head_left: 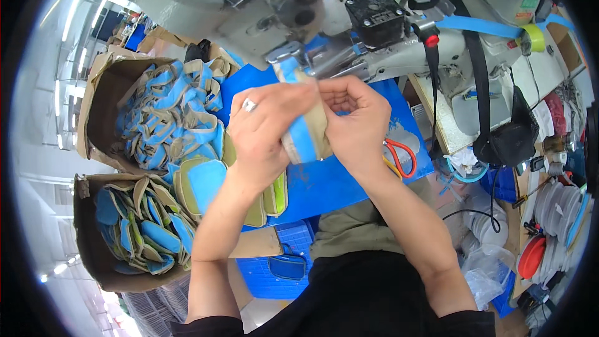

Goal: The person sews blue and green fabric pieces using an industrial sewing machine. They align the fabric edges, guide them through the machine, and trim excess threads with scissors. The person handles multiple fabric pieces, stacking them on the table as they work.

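Note:
Both my hands are closed on a khaki fabric piece with a light blue band [303, 140], just before the sewing machine [337, 56]. My left hand [265, 131], with a ring on one finger, covers much of the piece from the left. At its right edge my right hand [357, 118] grips with curled fingers and thumb; the fingertips are partly hidden. The upper end of the strip reaches up to the machine's metal parts. Whether a needle or presser foot is on it I cannot tell. Under my hands lies a blue work surface [318, 196].
Scissors with red and yellow handles [405, 161] lie right of my right wrist. Flat blue and khaki pieces [206, 181] are piled at the left. Two cardboard boxes hold blue-khaki strips [168, 109] and flat pads [156, 234]. Black straps [477, 87] hang at the right.

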A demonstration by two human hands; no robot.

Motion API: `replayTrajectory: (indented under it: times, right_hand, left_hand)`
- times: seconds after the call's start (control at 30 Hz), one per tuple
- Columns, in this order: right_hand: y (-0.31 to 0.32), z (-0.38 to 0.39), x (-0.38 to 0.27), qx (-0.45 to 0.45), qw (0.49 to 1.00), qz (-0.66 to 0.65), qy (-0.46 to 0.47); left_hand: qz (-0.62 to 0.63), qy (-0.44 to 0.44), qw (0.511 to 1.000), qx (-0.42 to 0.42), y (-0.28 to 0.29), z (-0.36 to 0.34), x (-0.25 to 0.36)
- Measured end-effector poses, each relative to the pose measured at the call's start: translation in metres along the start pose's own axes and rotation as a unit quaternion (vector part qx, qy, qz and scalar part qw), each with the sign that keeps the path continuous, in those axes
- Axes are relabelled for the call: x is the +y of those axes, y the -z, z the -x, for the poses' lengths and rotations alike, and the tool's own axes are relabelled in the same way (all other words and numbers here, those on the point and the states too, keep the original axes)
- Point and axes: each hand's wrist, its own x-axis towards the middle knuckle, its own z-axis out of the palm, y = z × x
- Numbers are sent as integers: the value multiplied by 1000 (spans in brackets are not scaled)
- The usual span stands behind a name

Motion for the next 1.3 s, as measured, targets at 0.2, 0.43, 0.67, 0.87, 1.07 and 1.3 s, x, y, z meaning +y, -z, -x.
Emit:
replayTrajectory:
  times: [0.2,0.43,0.67,0.87,1.07,1.3]
  right_hand:
    - [1,1,0,16,999,-19,20]
    - [4,4,4,22,997,10,78]
    - [7,9,17,25,992,31,124]
    - [9,15,22,-7,988,82,132]
    - [11,14,21,-25,991,74,106]
    - [12,12,37,-39,992,80,88]
  left_hand:
    - [619,549,557,82,15,22,25]
    - [493,531,689,4,-7,-3,14]
    - [566,565,600,-17,0,-5,0]
    - [615,571,544,-16,-1,-2,-3]
    - [483,489,726,22,-18,3,4]
    - [445,463,765,47,-25,5,7]
